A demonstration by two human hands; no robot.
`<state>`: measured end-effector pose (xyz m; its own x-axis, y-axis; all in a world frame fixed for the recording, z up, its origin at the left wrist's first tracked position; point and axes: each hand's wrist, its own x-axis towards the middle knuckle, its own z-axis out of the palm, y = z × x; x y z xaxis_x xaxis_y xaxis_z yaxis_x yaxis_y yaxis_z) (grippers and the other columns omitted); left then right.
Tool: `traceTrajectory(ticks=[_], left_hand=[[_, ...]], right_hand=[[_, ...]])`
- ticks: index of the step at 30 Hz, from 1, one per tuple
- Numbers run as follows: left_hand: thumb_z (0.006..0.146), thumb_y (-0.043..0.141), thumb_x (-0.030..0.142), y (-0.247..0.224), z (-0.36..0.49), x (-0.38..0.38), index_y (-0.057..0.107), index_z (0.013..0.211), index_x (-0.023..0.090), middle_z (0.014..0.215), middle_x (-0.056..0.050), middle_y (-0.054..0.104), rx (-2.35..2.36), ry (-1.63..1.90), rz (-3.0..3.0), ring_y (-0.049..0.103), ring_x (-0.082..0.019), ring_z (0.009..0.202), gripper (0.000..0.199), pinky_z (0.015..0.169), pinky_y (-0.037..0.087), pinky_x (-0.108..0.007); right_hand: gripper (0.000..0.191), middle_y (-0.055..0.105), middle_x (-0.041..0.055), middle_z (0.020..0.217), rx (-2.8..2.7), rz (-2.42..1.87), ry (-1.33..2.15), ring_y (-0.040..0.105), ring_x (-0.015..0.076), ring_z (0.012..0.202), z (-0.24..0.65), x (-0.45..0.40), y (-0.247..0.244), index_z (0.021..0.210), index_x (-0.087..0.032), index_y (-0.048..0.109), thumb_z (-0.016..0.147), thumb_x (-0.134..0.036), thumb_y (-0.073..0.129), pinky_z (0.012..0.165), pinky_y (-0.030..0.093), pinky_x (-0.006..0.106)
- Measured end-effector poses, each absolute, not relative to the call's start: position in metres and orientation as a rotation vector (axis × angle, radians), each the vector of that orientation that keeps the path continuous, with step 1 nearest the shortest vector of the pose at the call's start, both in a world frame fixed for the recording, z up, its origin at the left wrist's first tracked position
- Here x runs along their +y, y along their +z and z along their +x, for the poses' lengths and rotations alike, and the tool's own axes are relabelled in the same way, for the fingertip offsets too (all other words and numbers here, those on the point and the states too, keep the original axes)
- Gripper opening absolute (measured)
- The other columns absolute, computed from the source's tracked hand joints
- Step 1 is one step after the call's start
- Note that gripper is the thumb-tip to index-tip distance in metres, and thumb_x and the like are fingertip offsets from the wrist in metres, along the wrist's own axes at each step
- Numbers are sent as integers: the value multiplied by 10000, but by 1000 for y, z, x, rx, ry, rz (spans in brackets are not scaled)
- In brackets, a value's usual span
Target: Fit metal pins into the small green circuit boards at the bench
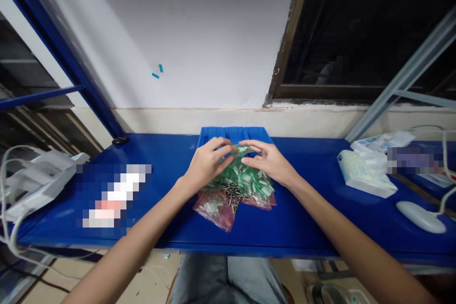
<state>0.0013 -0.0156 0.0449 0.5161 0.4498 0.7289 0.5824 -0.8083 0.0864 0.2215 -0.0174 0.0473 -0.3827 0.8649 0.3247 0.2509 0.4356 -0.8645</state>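
Note:
My left hand (211, 160) and my right hand (268, 160) face each other, fingers bent around a small clear green plastic bag (242, 150). Both hands are closed on it, one at each side. What the bag holds is too small to make out. Below it lies a heap of similar green bags (254, 181) with pale pieces showing through. In front of that heap is a loose pile of small metal screws (233, 192). Pink clear bags (225, 216) lie under and beside the screws. Behind my hands stands a blue divided bin (233, 132), partly hidden by them.
The blue tabletop (160, 218) runs along a white wall. Tissues (366, 173) and a white mouse-shaped object (420, 216) with a cable sit at right. White power strips (46, 178) with cables are at left. Metal posts rise on both sides.

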Motion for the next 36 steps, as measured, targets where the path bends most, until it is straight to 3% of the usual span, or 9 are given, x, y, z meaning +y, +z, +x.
traceTrajectory(ticks=[3,7,10,17,21,24,28,30,36], left_hand=[[980,555,265,44,6,-3,680,1081,212,1057,-70,678,-841,-1261,-2577,632,-179,964,170,867,553,-357],[991,537,222,29,8,-6,648,1099,197,1047,-64,684,-850,-1329,-2608,636,-163,978,157,875,545,-328],[1001,512,202,17,9,-10,609,1121,190,1015,-63,684,-897,-1345,-2630,639,-162,960,155,851,545,-321],[993,488,198,9,18,-16,513,1239,198,1140,-104,607,-979,-1444,-2564,642,-173,948,247,774,580,-318],[942,560,215,17,18,-23,547,1226,212,1352,-152,459,-901,-1353,-2634,633,-200,994,284,826,588,-383],[918,607,262,20,16,-25,529,1278,194,1337,-155,470,-873,-1310,-2673,608,-233,1082,374,912,570,-421],[964,504,186,17,17,-23,526,1298,175,1188,-123,583,-867,-1263,-2713,601,-217,1101,335,925,561,-391],[990,449,158,13,18,-21,503,1327,189,1144,-104,625,-873,-1263,-2728,623,-196,1051,343,907,567,-375],[1007,477,213,5,24,-18,423,1381,193,1133,-108,621,-1011,-1438,-2588,652,-177,915,379,811,594,-345]], right_hand=[[368,708,53,1121,-1885,-992,756,619,163,746,228,-20,38,1234,-247,636,877,-331,656,640,527,321],[195,692,49,953,-1995,-1027,231,592,203,836,228,-27,30,1070,-240,709,960,-304,561,811,496,384],[184,654,71,962,-2022,-992,107,576,220,897,223,-31,28,1030,-223,711,967,-302,558,856,476,392],[323,579,26,746,-1860,-1024,395,534,166,696,216,-31,21,715,-199,614,952,-412,561,637,446,295],[311,602,17,735,-1710,-971,673,548,164,690,216,-27,16,740,-193,631,913,-451,606,584,440,274],[257,666,49,870,-1674,-919,767,603,185,799,217,-26,17,805,-189,685,901,-421,629,639,490,292],[228,605,99,1284,-1672,-867,803,612,235,1048,218,-29,24,797,-191,714,870,-402,670,718,552,332],[222,609,96,1297,-1679,-838,814,611,245,1086,218,-31,27,775,-196,715,871,-391,670,757,559,355],[192,696,39,887,-1583,-857,905,621,145,619,218,-29,26,992,-206,697,871,-349,656,613,538,331]])
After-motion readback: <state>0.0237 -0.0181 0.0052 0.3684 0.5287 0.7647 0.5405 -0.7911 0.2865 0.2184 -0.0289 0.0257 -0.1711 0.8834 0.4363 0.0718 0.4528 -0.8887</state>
